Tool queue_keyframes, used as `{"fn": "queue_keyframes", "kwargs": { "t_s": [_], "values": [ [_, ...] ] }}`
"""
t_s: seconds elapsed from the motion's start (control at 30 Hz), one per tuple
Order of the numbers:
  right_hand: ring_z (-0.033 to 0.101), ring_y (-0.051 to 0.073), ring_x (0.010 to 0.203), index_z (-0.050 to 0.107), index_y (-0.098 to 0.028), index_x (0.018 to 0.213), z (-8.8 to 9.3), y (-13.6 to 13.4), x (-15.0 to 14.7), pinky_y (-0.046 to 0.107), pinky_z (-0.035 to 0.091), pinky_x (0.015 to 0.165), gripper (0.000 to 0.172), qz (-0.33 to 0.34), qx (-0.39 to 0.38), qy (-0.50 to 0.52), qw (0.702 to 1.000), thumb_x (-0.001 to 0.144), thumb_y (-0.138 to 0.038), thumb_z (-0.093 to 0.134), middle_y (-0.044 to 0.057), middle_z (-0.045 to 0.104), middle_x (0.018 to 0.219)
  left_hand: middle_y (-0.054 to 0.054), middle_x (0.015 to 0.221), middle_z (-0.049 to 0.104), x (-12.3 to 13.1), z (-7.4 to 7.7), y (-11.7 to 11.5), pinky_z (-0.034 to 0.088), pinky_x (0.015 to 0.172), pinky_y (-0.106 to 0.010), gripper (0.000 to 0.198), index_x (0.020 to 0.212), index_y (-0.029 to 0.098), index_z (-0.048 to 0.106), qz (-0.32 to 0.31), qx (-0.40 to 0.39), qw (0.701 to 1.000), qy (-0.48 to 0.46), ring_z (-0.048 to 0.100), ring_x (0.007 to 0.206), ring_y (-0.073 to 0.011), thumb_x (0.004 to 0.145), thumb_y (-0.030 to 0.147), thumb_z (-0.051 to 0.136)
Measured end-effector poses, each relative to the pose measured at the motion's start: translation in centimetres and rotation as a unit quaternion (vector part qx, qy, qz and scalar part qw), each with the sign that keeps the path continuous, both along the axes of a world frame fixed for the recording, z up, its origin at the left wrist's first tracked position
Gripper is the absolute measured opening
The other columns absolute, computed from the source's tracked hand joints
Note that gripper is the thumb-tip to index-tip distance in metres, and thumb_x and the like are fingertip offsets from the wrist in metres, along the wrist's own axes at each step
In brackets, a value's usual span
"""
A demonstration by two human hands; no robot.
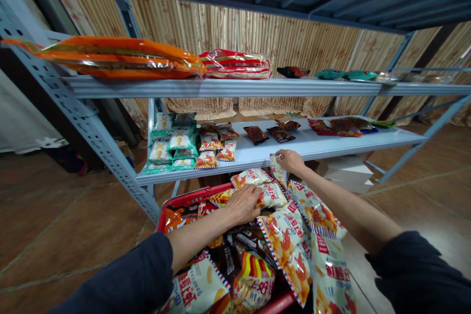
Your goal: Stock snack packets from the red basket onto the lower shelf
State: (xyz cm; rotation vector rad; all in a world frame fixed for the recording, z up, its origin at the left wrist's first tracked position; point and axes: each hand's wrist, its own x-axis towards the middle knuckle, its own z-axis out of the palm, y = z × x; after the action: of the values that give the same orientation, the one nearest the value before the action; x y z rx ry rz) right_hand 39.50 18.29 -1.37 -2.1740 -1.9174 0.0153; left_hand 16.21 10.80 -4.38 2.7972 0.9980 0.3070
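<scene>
My right hand [290,161] pinches the top of a small white snack bag [278,171], held upright just in front of the lower shelf's edge. Lower and to its left, my left hand [243,204] has its fingers curled on another white snack bag [271,194] in the pile. Beneath both hands is a red basket [221,188], heaped with snack bags. A string of joined white-and-orange bags [287,235] hangs over its right side. Darker brown packets [253,240] and a yellow-and-red striped bag [253,279] lie deeper in the basket.
On the lower shelf [243,159] stand stacked green packets [180,140] and small white-and-red bags [206,159]; brown packets [255,135] lie farther right. Large orange bags [128,56] rest on the upper shelf. White boxes [348,171] sit below at right.
</scene>
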Motion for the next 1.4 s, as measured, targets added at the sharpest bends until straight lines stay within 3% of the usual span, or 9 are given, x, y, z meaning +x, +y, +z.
{"fn": "queue_keyframes", "kwargs": {
  "t_s": [0.2, 0.43, 0.7, 0.97, 1.4],
  "values": [
    [0.060, 0.022, 0.091, 0.063, -0.026, 0.108, 0.2, -0.1, 0.1, 0.029, 0.043, 0.072, 0.034, -0.011, 0.008, -0.009, 1.000, 0.079, -0.029, 0.045, 0.007, 0.066, 0.102, -0.009, 0.104, 0.055, -0.8, 0.7, 0.4, 0.043, 0.087, -0.037, 0.035, 0.107, 0.018, 0.051, 0.009, 0.015, 0.998, -0.052, 0.050, 0.100, -0.0231, 0.072, 0.020, 0.049],
    [0.059, 0.023, 0.093, 0.061, -0.025, 0.110, 0.8, -0.4, -0.4, 0.030, 0.042, 0.075, 0.035, -0.022, 0.035, -0.020, 0.999, 0.080, -0.029, 0.044, 0.009, 0.063, 0.106, -0.009, 0.106, 0.054, -2.6, 2.3, 0.1, 0.042, 0.089, -0.038, 0.036, 0.111, 0.018, 0.049, -0.026, 0.056, 0.996, -0.064, 0.048, 0.105, -0.0230, 0.075, 0.019, 0.047],
    [0.059, 0.023, 0.094, 0.061, -0.026, 0.110, 1.2, -1.0, -1.2, 0.030, 0.042, 0.074, 0.034, -0.006, 0.068, -0.053, 0.996, 0.082, -0.029, 0.042, 0.008, 0.061, 0.107, -0.009, 0.105, 0.053, -2.6, 2.2, -0.8, 0.046, 0.084, -0.038, 0.036, 0.110, 0.020, 0.049, -0.059, 0.073, 0.994, -0.054, 0.049, 0.103, -0.0226, 0.075, 0.019, 0.049],
    [0.060, 0.022, 0.085, 0.058, -0.025, 0.110, 1.0, -1.1, -0.6, 0.029, 0.041, 0.066, 0.033, -0.004, 0.084, -0.082, 0.993, 0.085, -0.027, 0.038, 0.008, 0.059, 0.105, -0.009, 0.105, 0.055, -3.6, 3.3, -0.8, 0.045, 0.087, -0.037, 0.035, 0.109, 0.019, 0.052, -0.064, 0.101, 0.990, -0.078, 0.050, 0.103, -0.0223, 0.074, 0.017, 0.048],
    [0.057, 0.021, 0.087, 0.054, -0.023, 0.109, 0.4, -1.1, -0.4, 0.029, 0.040, 0.067, 0.030, -0.023, 0.107, -0.072, 0.991, 0.085, -0.022, 0.037, 0.009, 0.055, 0.103, -0.011, 0.110, 0.056, -4.0, 3.2, -0.6, 0.041, 0.096, -0.039, 0.038, 0.113, 0.013, 0.051, -0.078, 0.126, 0.985, -0.084, 0.045, 0.114, -0.0245, 0.075, 0.017, 0.048]
  ]
}}
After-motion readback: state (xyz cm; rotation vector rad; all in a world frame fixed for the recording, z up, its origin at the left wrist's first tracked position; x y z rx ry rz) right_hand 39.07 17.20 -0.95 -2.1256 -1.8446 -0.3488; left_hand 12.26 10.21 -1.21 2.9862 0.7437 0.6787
